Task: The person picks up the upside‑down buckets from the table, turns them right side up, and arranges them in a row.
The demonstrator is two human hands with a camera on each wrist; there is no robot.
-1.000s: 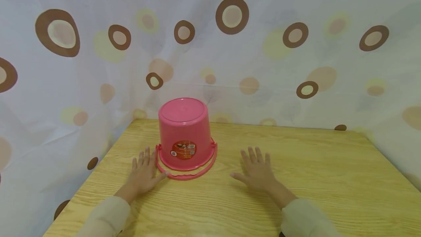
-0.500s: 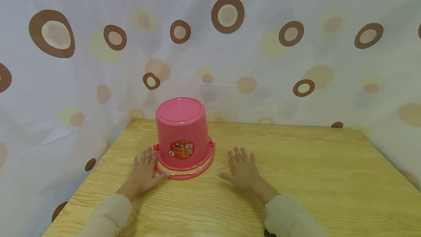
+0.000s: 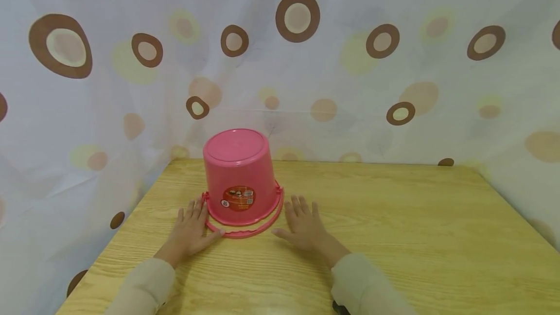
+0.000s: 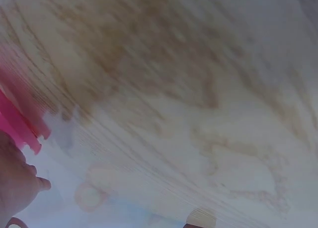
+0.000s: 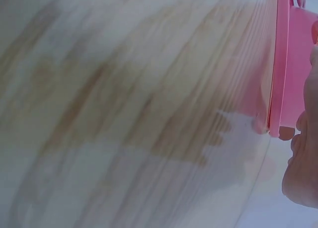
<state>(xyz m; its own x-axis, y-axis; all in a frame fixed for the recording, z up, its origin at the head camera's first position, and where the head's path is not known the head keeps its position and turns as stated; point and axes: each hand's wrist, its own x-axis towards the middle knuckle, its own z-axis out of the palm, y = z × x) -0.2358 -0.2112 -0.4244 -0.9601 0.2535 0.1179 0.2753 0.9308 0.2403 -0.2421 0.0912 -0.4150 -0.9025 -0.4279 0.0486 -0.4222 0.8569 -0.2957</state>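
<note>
A pink plastic bucket (image 3: pixel 238 174) stands upside down on the wooden table, its base facing up. A red label (image 3: pixel 238 199) is on its front. The bucket's pink handle (image 3: pixel 249 233) lies round the front of its rim. My left hand (image 3: pixel 189 231) rests at the bucket's left side, fingers spread, with the thumb at the handle. On the right, my right hand (image 3: pixel 305 227) lies with straight, spread fingers, fingertips close to the handle's right end. In the right wrist view, the bucket (image 5: pixel 293 69) shows at the right edge beside the hand (image 5: pixel 304 153).
The wood-grain table (image 3: pixel 393 237) reaches away to the right of the bucket. A white curtain (image 3: pixel 332 72) with brown and yellow circles hangs behind the table and along its sides. A dark object (image 3: pixel 340 308) shows by the right sleeve.
My right hand has moved left across the table, up close to the bucket. The left hand has stayed by the bucket's left side. The head view has turned slightly right.
</note>
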